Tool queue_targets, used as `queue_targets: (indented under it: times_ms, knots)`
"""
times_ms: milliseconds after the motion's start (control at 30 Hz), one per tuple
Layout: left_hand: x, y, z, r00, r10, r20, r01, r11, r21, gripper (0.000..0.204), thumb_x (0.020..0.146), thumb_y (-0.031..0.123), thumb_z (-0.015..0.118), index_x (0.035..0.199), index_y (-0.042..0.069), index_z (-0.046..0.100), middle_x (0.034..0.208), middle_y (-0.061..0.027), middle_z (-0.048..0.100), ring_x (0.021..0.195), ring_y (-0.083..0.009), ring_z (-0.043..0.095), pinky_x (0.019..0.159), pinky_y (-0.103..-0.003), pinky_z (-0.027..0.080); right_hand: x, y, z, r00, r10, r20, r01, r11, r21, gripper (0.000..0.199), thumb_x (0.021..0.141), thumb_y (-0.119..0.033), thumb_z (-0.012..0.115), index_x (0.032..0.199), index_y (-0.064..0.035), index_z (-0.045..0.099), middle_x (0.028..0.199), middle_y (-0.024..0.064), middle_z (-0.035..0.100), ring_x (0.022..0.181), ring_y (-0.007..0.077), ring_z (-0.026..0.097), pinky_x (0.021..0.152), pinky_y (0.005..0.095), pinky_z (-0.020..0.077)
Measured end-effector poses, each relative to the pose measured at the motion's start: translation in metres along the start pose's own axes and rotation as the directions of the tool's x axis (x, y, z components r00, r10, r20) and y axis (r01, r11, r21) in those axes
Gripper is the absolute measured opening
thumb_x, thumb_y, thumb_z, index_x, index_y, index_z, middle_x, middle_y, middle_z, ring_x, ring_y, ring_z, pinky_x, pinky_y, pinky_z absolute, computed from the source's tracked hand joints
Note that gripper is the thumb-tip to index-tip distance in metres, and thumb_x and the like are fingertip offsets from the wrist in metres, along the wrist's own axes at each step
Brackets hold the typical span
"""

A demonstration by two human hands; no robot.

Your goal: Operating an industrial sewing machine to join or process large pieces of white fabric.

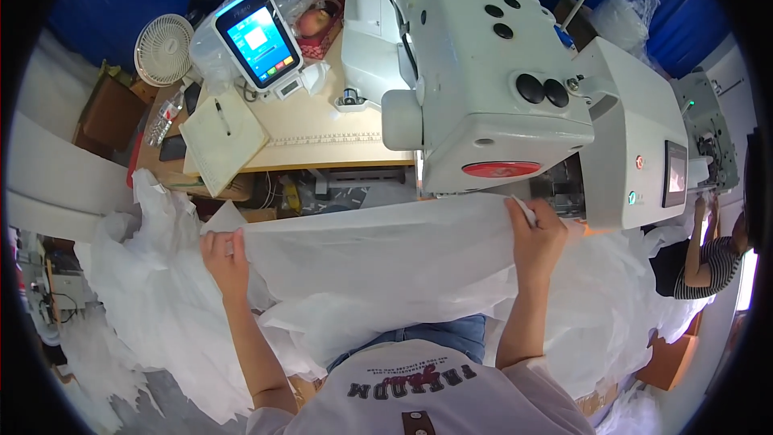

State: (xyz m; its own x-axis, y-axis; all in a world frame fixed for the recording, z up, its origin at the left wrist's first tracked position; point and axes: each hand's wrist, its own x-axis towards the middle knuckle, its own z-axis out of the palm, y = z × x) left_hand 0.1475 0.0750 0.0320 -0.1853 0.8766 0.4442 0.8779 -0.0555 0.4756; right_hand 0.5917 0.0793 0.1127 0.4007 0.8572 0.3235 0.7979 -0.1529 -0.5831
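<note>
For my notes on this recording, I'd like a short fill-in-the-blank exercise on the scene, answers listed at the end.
The sheet held by the left hand and right hand is ____ in colour.
The notebook has a ____ lying on it.
The fan stands to the picture's ____ of the lit screen.
The oval on the machine is coloured ____.
Missing words: white; pen; left; red.

White cloth; pale grey machine with red oval, black caps; tan counter; blue jeans; small at the rim, a shirt, apparently striped black and white.
</note>
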Motion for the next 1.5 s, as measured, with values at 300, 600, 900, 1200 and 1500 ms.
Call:
queue_targets:
  times_ms: [300, 600, 900, 1200, 1500]
  knots:
    - [0.006, 0.062, -0.014, 0.868, -0.327, 0.374, 0.487, 0.704, -0.516, 0.023, 0.08, 0.007, 0.063, 0.063, 0.007, 0.046, 0.068, 0.0051, 0.038, 0.067, -0.009, 0.036, 0.059, -0.027, 0.029, 0.009, 0.04, -0.003, 0.997, 0.071, -0.027, -0.075, 0.924, -0.375, 0.018, 0.081, -0.016, 0.058, 0.09, -0.0011, 0.061, 0.075, 0.0189, 0.061, 0.065, 0.0376, 0.056, 0.059, 0.0403, 0.0443]
    - [0.002, 0.064, 0.036, 0.945, -0.327, 0.0, 0.28, 0.809, -0.516, 0.007, 0.081, 0.006, 0.058, 0.074, 0.006, 0.056, 0.075, 0.0037, 0.047, 0.066, -0.0075, 0.042, 0.063, -0.021, 0.037, 0.049, 0.082, 0.027, 0.928, -0.267, -0.261, 0.133, 0.89, -0.436, 0.017, 0.083, -0.016, 0.052, 0.087, -0.0005, 0.055, 0.085, 0.0199, 0.054, 0.085, 0.0377, 0.049, 0.077, 0.0477, 0.0357]
    - [-0.041, -0.017, 0.004, 0.689, -0.496, 0.528, 0.725, 0.464, -0.509, 0.006, 0.076, 0.002, 0.057, 0.082, 0.002, 0.057, 0.065, -0.0043, 0.053, 0.054, -0.0135, 0.051, 0.049, -0.028, 0.043, 0.005, 0.026, 0.017, 0.908, -0.221, -0.355, 0.174, 0.972, -0.159, 0.034, 0.081, -0.014, 0.057, 0.109, 0.0036, 0.05, 0.106, 0.0233, 0.052, 0.1, 0.0394, 0.045, 0.086, 0.0431, 0.0354]
    - [-0.033, 0.001, -0.024, 0.937, -0.323, 0.133, 0.338, 0.934, -0.117, 0.01, 0.074, -0.001, 0.048, 0.081, 0.001, 0.055, 0.066, -0.0036, 0.055, 0.047, -0.0131, 0.049, 0.045, -0.025, 0.041, -0.002, -0.025, 0.026, 0.931, -0.364, 0.035, 0.364, 0.931, 0.009, 0.039, 0.076, -0.022, 0.068, 0.103, 0.002, 0.054, 0.1, 0.0187, 0.057, 0.09, 0.0381, 0.053, 0.081, 0.039, 0.042]
    - [-0.006, -0.05, 0.02, 0.93, -0.322, -0.177, 0.234, 0.89, -0.391, 0.033, 0.075, -0.004, 0.044, 0.101, 0.005, 0.062, 0.079, -0.0074, 0.062, 0.079, -0.0126, 0.059, 0.072, -0.023, 0.045, -0.009, -0.039, 0.035, 0.952, -0.241, 0.189, 0.23, 0.97, 0.078, 0.04, 0.073, -0.023, 0.072, 0.103, 0.0007, 0.058, 0.092, 0.0172, 0.063, 0.082, 0.0358, 0.059, 0.074, 0.0369, 0.0464]
